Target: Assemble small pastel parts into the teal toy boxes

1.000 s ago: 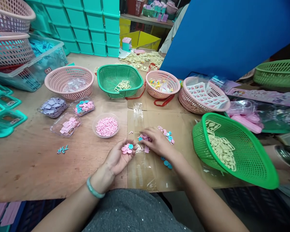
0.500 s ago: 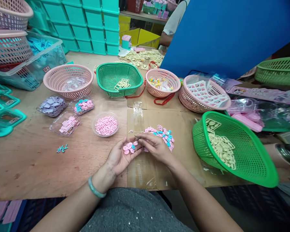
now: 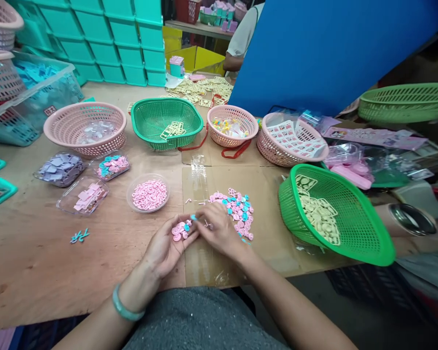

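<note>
My left hand point(image 3: 166, 248) is turned palm up, its fingers curled under several small pink and blue round plastic pieces point(image 3: 181, 230). My right hand point(image 3: 219, 228) meets the left fingertips, thumb and fingers pinched together at a small blue piece point(image 3: 193, 217). A bit of pink shows beside the right fingers, too small to name. Just beyond the right hand, a loose pile of pink and blue round pieces point(image 3: 243, 210) lies on the cardboard. A clear round tub of small pink pieces point(image 3: 149, 193) stands left of the pile.
Clear trays of purple pieces point(image 3: 60, 168), pink pieces point(image 3: 85, 197) and mixed pieces point(image 3: 113, 166) stand at left. Behind are a green basket point(image 3: 142, 116) and pink baskets point(image 3: 54, 124). A tilted bright green basket point(image 3: 372, 228) stands at right. A co-worker's sleeve point(image 3: 244, 36) shows behind a blue panel point(image 3: 306, 53).
The view has swung slightly right, so things sit further left. My right hand has turned over the left fingertips, and a blue piece now shows at the pinch.
</note>
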Tool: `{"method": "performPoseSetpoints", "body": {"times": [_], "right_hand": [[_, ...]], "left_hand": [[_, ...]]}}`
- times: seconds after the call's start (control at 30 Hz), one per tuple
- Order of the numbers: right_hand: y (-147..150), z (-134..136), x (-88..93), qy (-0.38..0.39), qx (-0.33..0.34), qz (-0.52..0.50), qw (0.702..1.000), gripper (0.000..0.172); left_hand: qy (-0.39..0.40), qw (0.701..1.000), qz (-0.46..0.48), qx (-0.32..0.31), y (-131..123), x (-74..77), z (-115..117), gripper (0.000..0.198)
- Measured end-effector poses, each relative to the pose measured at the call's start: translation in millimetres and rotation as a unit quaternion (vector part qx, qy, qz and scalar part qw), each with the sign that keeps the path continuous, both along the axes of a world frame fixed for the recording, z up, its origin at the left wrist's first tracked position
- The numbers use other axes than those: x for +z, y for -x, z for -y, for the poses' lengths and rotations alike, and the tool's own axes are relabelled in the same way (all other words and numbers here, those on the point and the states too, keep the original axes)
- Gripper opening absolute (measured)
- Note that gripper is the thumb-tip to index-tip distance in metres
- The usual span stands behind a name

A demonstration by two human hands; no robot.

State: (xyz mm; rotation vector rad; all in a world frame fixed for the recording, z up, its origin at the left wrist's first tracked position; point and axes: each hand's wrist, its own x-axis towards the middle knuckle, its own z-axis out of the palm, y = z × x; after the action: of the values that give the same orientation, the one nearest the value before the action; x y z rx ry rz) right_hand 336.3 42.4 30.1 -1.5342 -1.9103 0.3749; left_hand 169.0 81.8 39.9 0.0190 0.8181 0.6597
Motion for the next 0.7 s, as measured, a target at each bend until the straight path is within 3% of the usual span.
{"method": "performPoseSetpoints", "body": {"times": [0.1,0.23,0.43,0.6,0.7], "right_hand": [[-11.7,15.2,5.8,0.019,0.017,-0.08,0.996,0.018],[-50.6,17.2,-5.3,0.017,-0.131,-0.038,0.99,0.012],[-51.8,-7.9,-21.0,0.016,-0.06,0.06,0.996,0.015],[-49.5,-8.8,-22.1,-0.035,-0.093,0.003,0.995,0.016],[-51.8,-9.5,-24.5,-0.041,-0.065,0.021,0.997,0.013]], "left_hand": [[0.027,0.999,-0.001,-0.02,-3.0,4.7,0.7,0.029],[0.059,0.996,-0.045,-0.055,-9.9,6.9,0.2,0.024],[0.048,0.996,-0.038,-0.065,-26.6,8.8,0.4,0.022],[0.034,0.997,-0.045,-0.056,-31.3,10.0,3.5,0.019],[0.033,0.997,-0.042,-0.062,-32.9,8.7,4.0,0.02]]}}
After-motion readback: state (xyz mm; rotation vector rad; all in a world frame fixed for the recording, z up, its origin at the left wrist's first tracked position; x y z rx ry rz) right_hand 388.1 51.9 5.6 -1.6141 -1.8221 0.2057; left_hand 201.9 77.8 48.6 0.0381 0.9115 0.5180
